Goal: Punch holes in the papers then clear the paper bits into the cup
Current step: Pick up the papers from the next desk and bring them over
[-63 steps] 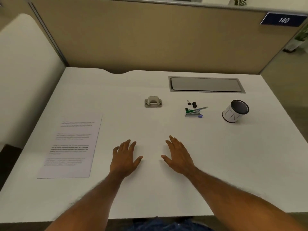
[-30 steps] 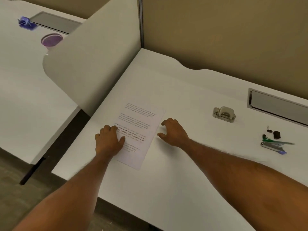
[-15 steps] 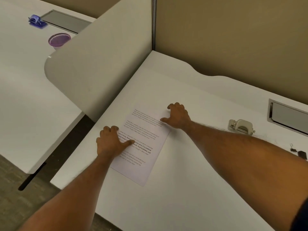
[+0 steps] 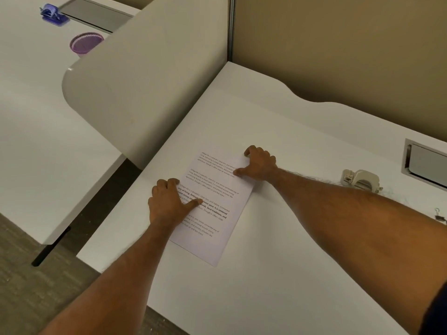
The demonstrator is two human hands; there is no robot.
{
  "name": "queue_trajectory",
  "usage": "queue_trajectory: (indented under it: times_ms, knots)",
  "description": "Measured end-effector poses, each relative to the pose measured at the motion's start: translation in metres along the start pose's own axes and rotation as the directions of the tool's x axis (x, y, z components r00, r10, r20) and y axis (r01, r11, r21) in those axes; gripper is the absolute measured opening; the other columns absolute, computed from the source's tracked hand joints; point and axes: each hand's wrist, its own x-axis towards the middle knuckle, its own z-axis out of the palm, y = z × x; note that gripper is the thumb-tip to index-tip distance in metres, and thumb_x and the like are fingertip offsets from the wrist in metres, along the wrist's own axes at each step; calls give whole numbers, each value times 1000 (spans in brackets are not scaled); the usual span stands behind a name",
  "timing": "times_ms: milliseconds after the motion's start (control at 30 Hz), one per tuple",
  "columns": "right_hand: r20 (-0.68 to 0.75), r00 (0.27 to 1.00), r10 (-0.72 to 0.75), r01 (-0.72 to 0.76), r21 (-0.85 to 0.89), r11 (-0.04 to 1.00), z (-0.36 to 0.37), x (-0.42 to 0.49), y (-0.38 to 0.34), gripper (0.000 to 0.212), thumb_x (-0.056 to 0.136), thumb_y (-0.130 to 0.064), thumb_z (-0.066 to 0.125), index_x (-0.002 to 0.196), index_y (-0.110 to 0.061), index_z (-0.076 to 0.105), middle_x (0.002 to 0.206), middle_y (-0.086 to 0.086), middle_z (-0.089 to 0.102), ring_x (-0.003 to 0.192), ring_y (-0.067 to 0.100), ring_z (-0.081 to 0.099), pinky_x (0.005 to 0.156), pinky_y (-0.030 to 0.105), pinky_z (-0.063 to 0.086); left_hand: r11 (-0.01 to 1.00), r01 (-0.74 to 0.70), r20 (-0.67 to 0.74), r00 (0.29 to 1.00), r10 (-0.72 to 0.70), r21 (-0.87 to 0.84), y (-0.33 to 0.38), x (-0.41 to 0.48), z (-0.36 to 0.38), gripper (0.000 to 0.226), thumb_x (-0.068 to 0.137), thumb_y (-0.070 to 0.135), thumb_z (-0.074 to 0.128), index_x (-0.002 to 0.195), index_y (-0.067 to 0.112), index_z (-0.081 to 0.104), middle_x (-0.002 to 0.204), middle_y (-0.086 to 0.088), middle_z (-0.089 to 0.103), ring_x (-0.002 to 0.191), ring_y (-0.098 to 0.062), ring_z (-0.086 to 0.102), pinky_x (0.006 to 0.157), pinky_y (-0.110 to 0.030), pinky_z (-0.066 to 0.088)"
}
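Presently, one printed sheet (image 4: pixel 212 206) lies flat on the white desk (image 4: pixel 290 262), near its left edge and turned at a slant to the front edge. Several blocks of text show on its face, one in bold.

Left hand (image 4: pixel 169 204): set on the sheet's left long edge. The fingers are curled down over that edge and the thumb is stretched across the bold text, so the hand pinches the paper there. Whether the fingertips reach under the sheet cannot be told.

Right hand (image 4: pixel 260 164): set on the far right corner of the sheet. The fingers are bent over the top edge and the thumb lies on the printed face, gripping the corner.

A beige hole punch (image 4: pixel 360 181) stands on the desk well to the right of the sheet, just behind the right forearm and untouched. A binder clip (image 4: pixel 439 215) lies at the right border of the view. A recessed grey tray (image 4: pixel 425 165) is let into the desk behind the punch.

A rounded side partition (image 4: pixel 150 81) divides this desk from a neighbouring desk (image 4: pixel 36 105), which carries a blue hole punch (image 4: pixel 52 12) and a purple cup (image 4: pixel 85 44), the cup partly hidden by the partition.
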Motion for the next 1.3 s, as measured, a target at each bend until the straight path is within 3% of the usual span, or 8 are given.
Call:
queue_trajectory:
  times_ms: [267, 400, 533, 600, 800, 933, 1167, 1300]
  knots:
    - [92, 994, 54, -47, -77, 996, -5, 12, -8, 73, 62, -62, 76, 117, -19, 55, 123, 3, 56, 117, 29, 48, 87, 38, 31, 1000, 20, 19, 1000, -20, -11, 1, 2, 0, 95, 64, 74, 71, 138, 21, 42, 136, -6, 45, 123, -26, 46, 99, -46, 43]
    - [126, 991, 45, -26, -151, 988, -5, 11, -9, 65, 69, -61, 70, 115, -18, 57, 124, 6, 52, 119, 31, 45, 93, 40, 33, 1000, 15, 8, 1000, -15, -11, 0, 2, 1, 95, 64, 74, 71, 137, 21, 42, 135, -6, 46, 122, -26, 45, 98, -46, 43]
    - [161, 985, -57, 59, -6, 998, -13, 8, -7, 26, 81, -34, 66, 96, -14, 58, 109, 6, 58, 103, 26, 55, 81, 33, 42, 1000, 8, -3, 1000, -8, -12, 0, 1, 0, 94, 64, 73, 71, 137, 21, 43, 134, -6, 46, 121, -26, 46, 97, -46, 43]
    - [155, 982, -111, 102, 66, 993, -18, 4, -6, 15, 86, -17, 56, 97, -8, 60, 110, 10, 62, 97, 25, 56, 74, 29, 39, 1000, 8, -3, 1000, -8, -14, 0, 1, 0, 94, 64, 73, 71, 137, 21, 42, 134, -5, 46, 121, -25, 45, 97, -46, 43]
    - [96, 979, -180, 176, 53, 983, -17, -7, -4, 25, 89, -10, 49, 110, -8, 61, 120, 12, 62, 109, 30, 56, 84, 33, 42, 1000, 7, -5, 1000, -7, -5, 1, -1, 0, 94, 64, 74, 71, 137, 21, 43, 135, -5, 46, 121, -26, 46, 98, -46, 43]
    - [121, 974, -194, 175, 151, 973, -18, -12, 7, 23, 89, -8, 52, 109, -5, 63, 117, 13, 62, 105, 29, 57, 87, 35, 44, 1000, -24, -4, 1000, 24, 2, 0, -4, 0, 97, 62, 78, 68, 137, 21, 45, 135, -5, 47, 122, -26, 47, 98, -46, 44]
    - [187, 978, -94, -8, 483, 876, -20, -33, 32, 21, 91, -3, 55, 110, -4, 63, 105, 11, 65, 89, 21, 60, 79, 31, 47, 999, -36, -33, 999, 36, -10, -7, -14, -2, 92, 67, 79, 60, 137, 23, 45, 139, -5, 49, 122, -28, 50, 100, -49, 44]
    - [203, 979, -15, -110, 587, 802, -20, -48, 48, 21, 92, -5, 57, 111, -6, 63, 104, 7, 64, 85, 18, 60, 65, 22, 47, 999, -19, -37, 999, 18, -43, -13, -17, -5, 92, 68, 75, 65, 139, 21, 41, 140, -6, 48, 124, -29, 49, 102, -52, 42]
